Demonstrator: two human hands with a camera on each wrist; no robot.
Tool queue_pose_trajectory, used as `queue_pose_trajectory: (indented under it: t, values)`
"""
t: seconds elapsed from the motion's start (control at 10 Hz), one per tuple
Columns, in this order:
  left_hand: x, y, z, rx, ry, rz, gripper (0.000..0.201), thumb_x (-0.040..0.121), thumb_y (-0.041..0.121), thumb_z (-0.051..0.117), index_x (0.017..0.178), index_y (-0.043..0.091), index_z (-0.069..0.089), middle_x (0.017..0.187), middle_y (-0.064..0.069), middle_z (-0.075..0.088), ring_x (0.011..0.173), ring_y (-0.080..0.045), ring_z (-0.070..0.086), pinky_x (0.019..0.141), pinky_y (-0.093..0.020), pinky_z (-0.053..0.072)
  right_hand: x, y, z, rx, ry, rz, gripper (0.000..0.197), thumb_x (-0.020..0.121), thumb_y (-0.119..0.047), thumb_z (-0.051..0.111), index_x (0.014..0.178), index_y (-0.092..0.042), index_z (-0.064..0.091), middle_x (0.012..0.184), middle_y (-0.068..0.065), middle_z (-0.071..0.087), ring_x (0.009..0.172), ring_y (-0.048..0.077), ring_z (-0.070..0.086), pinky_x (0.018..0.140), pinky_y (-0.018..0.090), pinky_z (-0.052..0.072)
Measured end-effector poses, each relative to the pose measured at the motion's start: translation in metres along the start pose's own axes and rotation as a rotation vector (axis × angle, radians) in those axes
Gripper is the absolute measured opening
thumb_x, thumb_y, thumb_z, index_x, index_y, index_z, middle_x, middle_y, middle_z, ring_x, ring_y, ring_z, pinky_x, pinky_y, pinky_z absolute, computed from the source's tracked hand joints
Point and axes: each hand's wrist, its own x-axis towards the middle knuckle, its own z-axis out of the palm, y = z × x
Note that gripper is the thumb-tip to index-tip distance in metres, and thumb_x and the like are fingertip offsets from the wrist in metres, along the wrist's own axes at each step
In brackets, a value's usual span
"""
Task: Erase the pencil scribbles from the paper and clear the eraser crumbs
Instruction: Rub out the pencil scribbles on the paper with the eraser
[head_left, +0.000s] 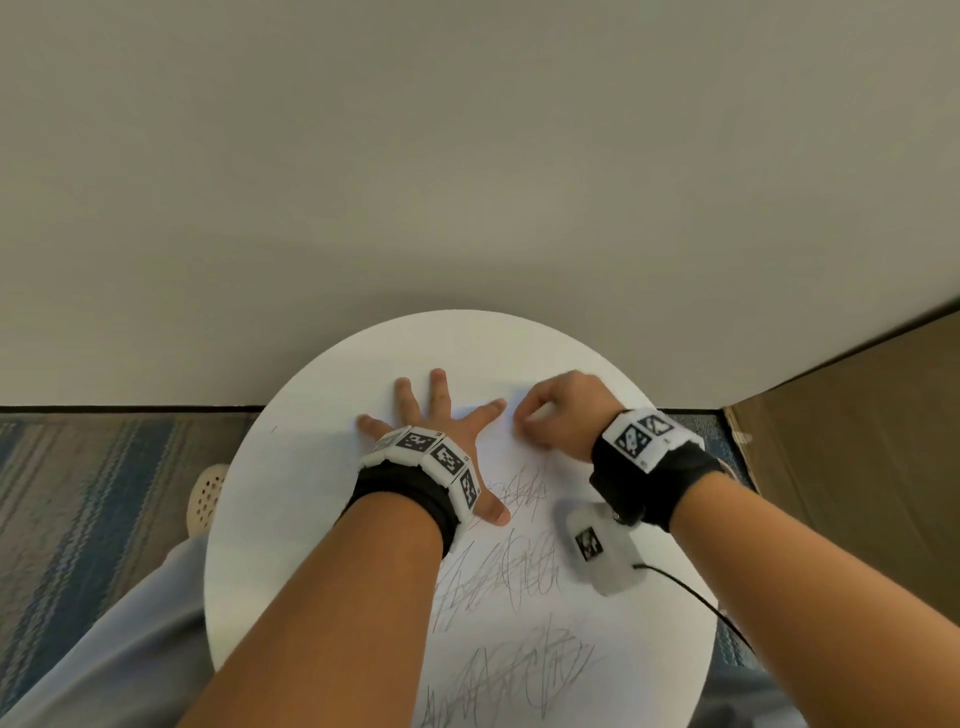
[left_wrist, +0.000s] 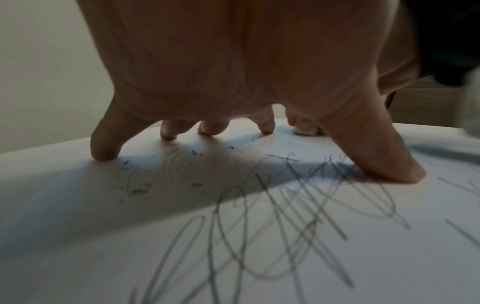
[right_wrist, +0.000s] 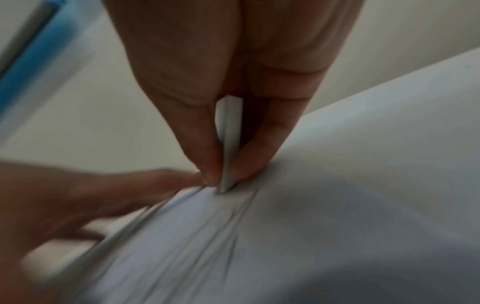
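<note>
A white sheet of paper (head_left: 519, 613) with grey pencil scribbles (head_left: 498, 571) lies on a round white table (head_left: 291, 519). My left hand (head_left: 441, 421) is spread flat, fingertips (left_wrist: 103, 156) pressing the paper's far part. Dark eraser crumbs (left_wrist: 140, 191) lie under its palm among faint scribbles (left_wrist: 298, 205). My right hand (head_left: 561, 415) pinches a white eraser (right_wrist: 228, 144) between thumb and fingers. The eraser's lower end touches the paper (right_wrist: 337, 185), which wrinkles in folds around it. The same eraser (left_wrist: 306, 131) shows beyond my left thumb in the left wrist view.
The table stands against a plain wall (head_left: 467, 156). A brown cardboard box (head_left: 857, 457) stands at the right. Striped carpet (head_left: 78, 493) and a pale perforated shoe (head_left: 208, 499) lie at the left. A black cable (head_left: 696, 597) runs from my right wrist device over the table.
</note>
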Motion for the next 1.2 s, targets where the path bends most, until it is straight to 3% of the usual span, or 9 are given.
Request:
queue_pose_trajectory:
  t: [0.1,0.2,0.3,0.4,0.6,0.7,0.9,1.0,1.2]
  values:
    - [0.0,0.0,-0.002,0.005,-0.005,-0.003,0.121,0.057,0.077,0.072,0.14,0.06,-0.014,0.152,-0.004,-0.038,0.139,-0.043,-0.029,0.103,-0.076,0.009,-0.001,0.003,-0.003,-0.054,-0.021,-0.014,0.008,0.078,-0.027,0.068,0.074,-0.034,0.067,0.066,-0.015,0.059,0.07,0.008,0.058,0.064,0.017,0.04]
    - [-0.001,0.0,-0.002,-0.006,-0.004,0.003,0.121,0.057,0.076,0.072,0.14,0.06,-0.013,0.152,-0.004,-0.038,0.139,-0.043,-0.029,0.104,-0.076,0.008,0.007,0.007,-0.013,-0.062,0.091,0.004,0.008,0.078,-0.025,0.067,0.079,-0.032,0.068,0.075,-0.011,0.061,0.078,0.012,0.059,0.07,0.019,0.04]
    - [-0.001,-0.001,-0.001,0.001,0.001,0.0,0.121,0.056,0.077,0.072,0.14,0.06,-0.013,0.152,-0.004,-0.037,0.139,-0.043,-0.029,0.104,-0.076,0.008,0.001,0.001,-0.006,-0.226,-0.071,-0.106,0.007,0.08,-0.03,0.066,0.085,-0.034,0.069,0.084,-0.014,0.06,0.081,0.008,0.055,0.074,0.018,0.039]
    - [0.0,0.001,-0.002,0.002,-0.005,0.0,0.121,0.057,0.077,0.072,0.14,0.06,-0.014,0.152,-0.004,-0.038,0.139,-0.044,-0.029,0.104,-0.076,0.009,0.008,0.003,-0.014,-0.193,-0.025,-0.067,0.005,0.077,-0.031,0.069,0.077,-0.036,0.068,0.082,-0.014,0.063,0.083,0.01,0.059,0.075,0.02,0.045]
    - [0.001,0.0,-0.001,0.008,-0.01,-0.003,0.122,0.056,0.078,0.072,0.14,0.06,-0.015,0.151,-0.004,-0.039,0.138,-0.044,-0.029,0.103,-0.077,0.008,0.003,-0.002,-0.011,-0.277,-0.146,-0.145,0.009,0.079,-0.027,0.068,0.086,-0.032,0.072,0.075,-0.02,0.059,0.078,0.004,0.054,0.068,0.013,0.039]
    - [0.003,0.0,0.0,0.007,-0.007,0.0,0.122,0.055,0.078,0.071,0.14,0.061,-0.014,0.151,-0.004,-0.038,0.138,-0.044,-0.029,0.102,-0.077,0.008,0.014,0.004,-0.024,-0.159,0.007,-0.012,0.009,0.076,-0.023,0.071,0.078,-0.032,0.07,0.068,-0.02,0.058,0.078,0.008,0.058,0.065,0.015,0.041]
    - [0.002,-0.001,0.0,0.009,0.0,-0.001,0.122,0.054,0.079,0.071,0.139,0.061,-0.015,0.151,-0.004,-0.038,0.139,-0.044,-0.027,0.103,-0.075,0.009,-0.001,-0.006,0.014,0.114,0.0,0.049,0.01,0.076,-0.023,0.07,0.069,-0.03,0.069,0.064,-0.013,0.061,0.068,0.01,0.06,0.063,0.018,0.046]
    - [0.001,-0.002,0.0,0.012,0.009,0.003,0.122,0.053,0.081,0.069,0.138,0.062,-0.015,0.152,-0.003,-0.037,0.139,-0.044,-0.027,0.103,-0.075,0.009,0.009,0.001,0.014,0.279,0.173,0.152,0.014,0.075,-0.019,0.072,0.064,-0.027,0.067,0.071,-0.005,0.067,0.076,0.017,0.066,0.069,0.023,0.053]
    - [0.001,-0.002,0.001,0.011,0.012,0.009,0.123,0.052,0.082,0.069,0.139,0.061,-0.015,0.152,-0.004,-0.037,0.139,-0.044,-0.027,0.103,-0.074,0.009,0.004,-0.008,0.02,0.346,0.191,0.18,0.008,0.077,-0.02,0.068,0.071,-0.024,0.071,0.076,-0.004,0.068,0.075,0.015,0.066,0.063,0.02,0.051]
